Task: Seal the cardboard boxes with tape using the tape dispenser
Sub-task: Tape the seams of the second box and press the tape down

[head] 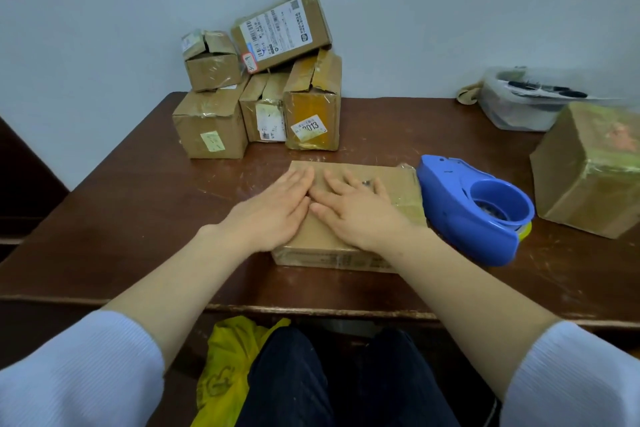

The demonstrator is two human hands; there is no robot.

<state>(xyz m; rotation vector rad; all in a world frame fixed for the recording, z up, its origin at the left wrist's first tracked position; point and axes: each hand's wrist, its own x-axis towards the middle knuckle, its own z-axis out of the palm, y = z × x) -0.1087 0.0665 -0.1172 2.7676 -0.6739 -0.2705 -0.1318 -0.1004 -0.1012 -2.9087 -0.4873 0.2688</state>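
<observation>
A flat cardboard box lies on the brown table in front of me. My left hand and my right hand both rest flat on its top, fingers straight, thumbs almost touching at the middle. Shiny clear tape shows on the box's right side. The blue tape dispenser lies on the table just right of the box, with neither hand on it.
Several taped cardboard boxes are stacked at the back of the table against the wall. Another box sits at the right, behind it a clear plastic container. A yellow plastic bag lies below the table edge by my legs.
</observation>
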